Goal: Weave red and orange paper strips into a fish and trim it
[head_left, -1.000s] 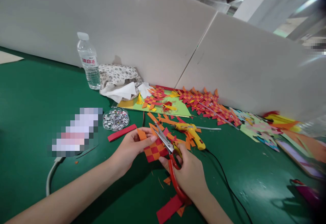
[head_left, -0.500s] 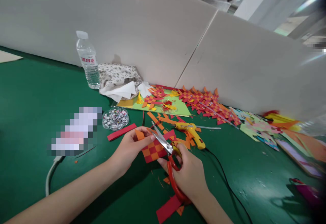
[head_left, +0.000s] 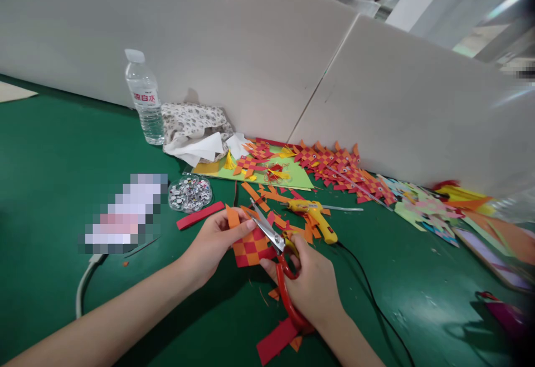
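My left hand (head_left: 217,239) pinches a woven paper piece (head_left: 252,248) between thumb and fingers. The piece is a red and orange checkerboard with loose strip ends sticking up. Wrapped round the red handles of a pair of scissors (head_left: 271,235) is my right hand (head_left: 315,278). The silver blades are slightly apart and lie across the upper edge of the weave, close to my left thumb. Part of the piece is hidden behind the blades and my fingers. Below my right hand lies a wide red paper strip (head_left: 276,342).
Beyond my hands, a yellow glue gun (head_left: 315,216) trails a black cord among orange paper scraps. Woven paper fish (head_left: 334,169) pile along the wall. A tray of googly eyes (head_left: 190,194), a water bottle (head_left: 146,102), a tissue pack (head_left: 194,125) and a blurred-out phone (head_left: 125,211) stand left.
The red strip end beside the scissor blades looks shorter now. The woven piece and the scissors have shifted very slightly. My hands keep the same grips.
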Demonstrator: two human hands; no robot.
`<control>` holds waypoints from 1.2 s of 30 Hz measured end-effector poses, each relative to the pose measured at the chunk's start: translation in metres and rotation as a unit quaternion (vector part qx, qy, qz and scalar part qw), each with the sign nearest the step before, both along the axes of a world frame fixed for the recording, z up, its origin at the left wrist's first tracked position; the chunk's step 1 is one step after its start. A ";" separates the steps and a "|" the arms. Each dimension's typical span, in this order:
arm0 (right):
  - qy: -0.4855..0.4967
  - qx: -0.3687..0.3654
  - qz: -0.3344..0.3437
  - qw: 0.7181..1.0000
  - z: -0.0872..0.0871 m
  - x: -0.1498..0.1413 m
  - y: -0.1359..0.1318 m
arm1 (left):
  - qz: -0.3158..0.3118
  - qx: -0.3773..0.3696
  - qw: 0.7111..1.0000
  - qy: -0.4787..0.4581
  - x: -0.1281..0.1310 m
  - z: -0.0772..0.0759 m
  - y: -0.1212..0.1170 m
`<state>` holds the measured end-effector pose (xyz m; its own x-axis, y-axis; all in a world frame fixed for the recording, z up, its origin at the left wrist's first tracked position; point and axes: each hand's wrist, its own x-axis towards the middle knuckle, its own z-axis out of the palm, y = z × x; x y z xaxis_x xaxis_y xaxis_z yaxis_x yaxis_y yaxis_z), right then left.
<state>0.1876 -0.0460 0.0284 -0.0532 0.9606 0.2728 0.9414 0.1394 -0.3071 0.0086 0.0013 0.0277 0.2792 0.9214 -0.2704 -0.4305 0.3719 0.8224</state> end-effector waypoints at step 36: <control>0.000 0.051 0.032 0.998 -0.001 -0.001 -0.001 | -0.063 -0.028 0.995 -0.072 -0.001 -0.001 -0.001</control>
<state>0.1862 -0.0475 0.0272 -0.1142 0.9221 0.3698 0.9292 0.2308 -0.2886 0.0079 0.0002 0.0272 0.4316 0.8611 -0.2689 -0.4884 0.4737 0.7328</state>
